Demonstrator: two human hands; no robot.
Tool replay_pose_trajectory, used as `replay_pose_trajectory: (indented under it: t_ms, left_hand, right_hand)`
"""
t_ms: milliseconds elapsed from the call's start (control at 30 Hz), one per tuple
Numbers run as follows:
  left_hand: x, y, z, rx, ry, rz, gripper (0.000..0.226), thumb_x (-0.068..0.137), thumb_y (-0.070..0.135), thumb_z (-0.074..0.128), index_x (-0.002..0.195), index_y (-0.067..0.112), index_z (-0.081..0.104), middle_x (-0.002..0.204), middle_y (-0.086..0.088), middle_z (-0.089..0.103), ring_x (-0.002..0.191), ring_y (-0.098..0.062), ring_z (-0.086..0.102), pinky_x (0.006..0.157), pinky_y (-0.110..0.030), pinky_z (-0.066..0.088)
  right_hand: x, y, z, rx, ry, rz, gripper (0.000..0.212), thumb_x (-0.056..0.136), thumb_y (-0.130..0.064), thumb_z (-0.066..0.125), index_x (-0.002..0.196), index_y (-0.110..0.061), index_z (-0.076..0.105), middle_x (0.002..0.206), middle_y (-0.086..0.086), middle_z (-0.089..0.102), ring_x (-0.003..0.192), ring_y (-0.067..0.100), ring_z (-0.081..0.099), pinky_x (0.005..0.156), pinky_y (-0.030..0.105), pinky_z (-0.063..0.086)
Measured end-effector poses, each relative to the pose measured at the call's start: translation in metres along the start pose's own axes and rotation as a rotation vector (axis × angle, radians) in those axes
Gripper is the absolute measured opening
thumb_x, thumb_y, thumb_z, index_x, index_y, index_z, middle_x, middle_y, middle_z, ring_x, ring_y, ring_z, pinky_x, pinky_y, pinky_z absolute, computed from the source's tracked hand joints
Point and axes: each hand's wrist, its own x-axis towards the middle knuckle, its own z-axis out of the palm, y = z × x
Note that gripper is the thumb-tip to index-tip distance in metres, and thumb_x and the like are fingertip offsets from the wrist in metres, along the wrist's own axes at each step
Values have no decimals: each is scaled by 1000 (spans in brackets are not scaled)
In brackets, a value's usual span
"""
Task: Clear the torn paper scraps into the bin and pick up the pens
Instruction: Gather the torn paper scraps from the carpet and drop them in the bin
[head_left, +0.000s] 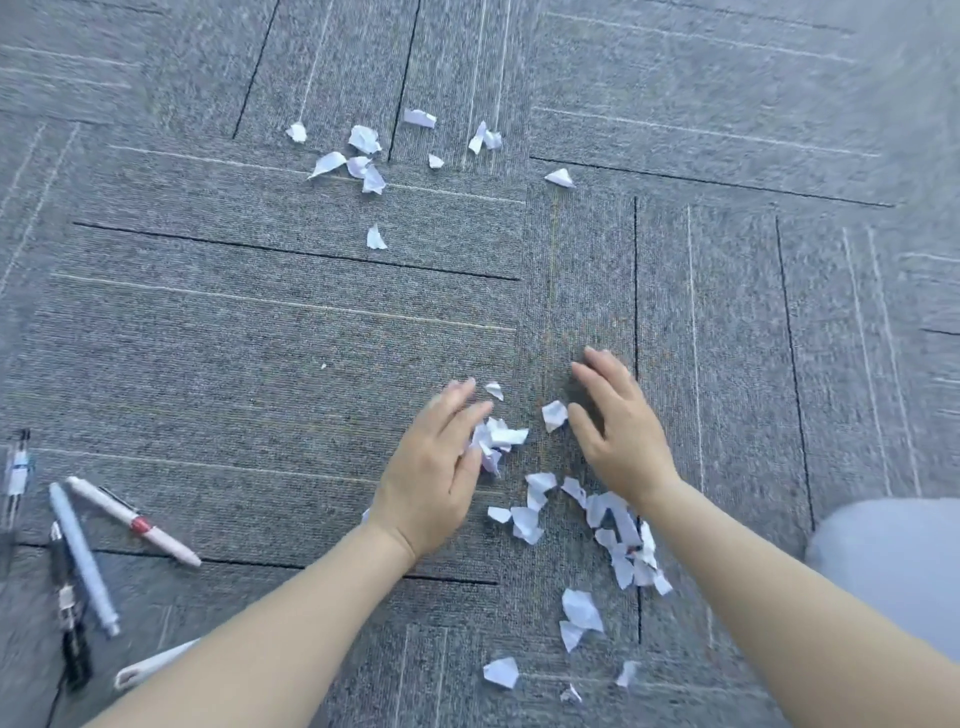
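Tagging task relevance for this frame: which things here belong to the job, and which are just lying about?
Job: near scraps; far scraps; white-and-red pen; light blue pen; black pen; clear pen at left edge.
Not job: grey carpet; pale grey shape at right, unclear what. No bin in view.

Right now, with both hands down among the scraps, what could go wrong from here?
The far scraps lie well past the near pile and could get left. Small pieces by the left hand may slip from the fingers. The white item is half hidden under the forearm and easily missed.
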Motion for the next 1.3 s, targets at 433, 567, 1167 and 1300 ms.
replay_pose_trajectory:
  t_ms: [433,567,1167,1300]
  left_hand:
    - [12,8,9,185,-363,346,42,93,16,36,132,8,52,140,-6,50,135,-16,39,108,-38,37]
    - [-34,-4,-6,211,-177,266,43,91,20,42,131,7,51,140,-11,48,135,-24,37,111,-44,30]
    - [-93,14,22,545,-500,408,109,72,80,39,151,14,4,160,-8,2,147,-27,-1,114,-53,5]
    - [-105,15,48,618,-492,399,100,78,74,39,151,19,0,159,-7,2,146,-29,2,113,-57,3]
  right_hand:
    - [-82,20,-8,26,64,-42,51,97,-36,35,144,-18,45,155,-5,35,148,12,17,120,39,19]
    - [-128,37,3,77,70,53,55,99,-39,30,149,-18,34,159,-7,25,150,11,8,119,48,20]
    - [-131,27,6,29,-101,-170,75,88,-37,59,152,-18,25,162,-5,17,150,15,10,117,50,25]
    - [-144,44,0,-265,-286,-461,98,82,-72,52,155,-17,15,164,6,9,151,24,5,119,50,18]
